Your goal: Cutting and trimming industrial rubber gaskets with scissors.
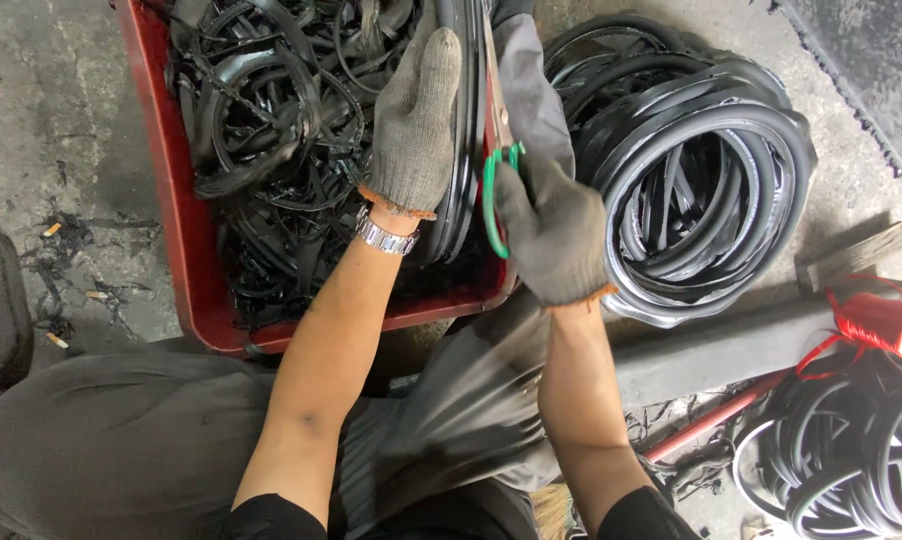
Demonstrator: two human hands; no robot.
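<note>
A: As seen from the head view, what is held by each hand?

B: A black rubber ring is gripped by the gloved left hand, fingers curled shut around its upper arc. Green-handled scissors are held in the gloved right hand, fingers closed through the loops; the blades lie against the ring's edge, though whether they are parted cannot be told.

A: Where is the ring placed?

B: It is held upright over the right rim of the red crate, which is filled with black rubber scraps. A stack of rings lies on the floor just to the right, and a red twine spool further right.

A: How should the trimming be done well?

B: By judgement, the ring should be kept taut and steady, the blades run flush along the edge so only flash is taken, and the ring turned in small stages, with the left fingers kept clear of the blades.
</note>
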